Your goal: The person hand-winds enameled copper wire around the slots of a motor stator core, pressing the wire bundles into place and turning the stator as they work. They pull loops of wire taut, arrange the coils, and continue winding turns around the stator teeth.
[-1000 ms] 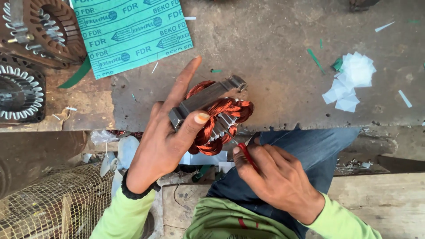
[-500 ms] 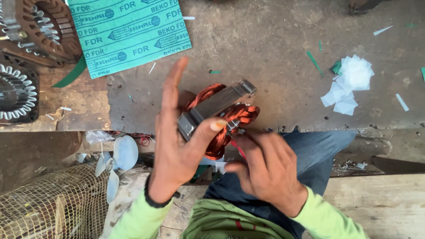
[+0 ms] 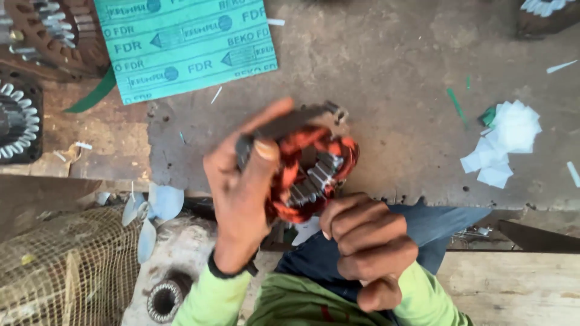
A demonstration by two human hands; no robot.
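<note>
Head view. A motor stator, a ring of steel laminations wound with orange-red copper coils, is held in the air above the grey work slab. The left hand clamps the stator from its near-left side, thumb pressed on the upper face, index finger stretched along the outer rim, wrist bent upward. The right hand sits just below the stator's lower edge, fingers curled into a closed fist; whether it pinches a wire or a strip is hidden. Judged step: seating or tensioning a winding at the lower slots. The next move would call for a steady left-hand hold and a short, controlled pull. Beyond the stator to the upper left lies a green insulation sheet; to its right, white paper cuttings; far left, another wound stator; lower left, a wire-mesh guard.
</note>
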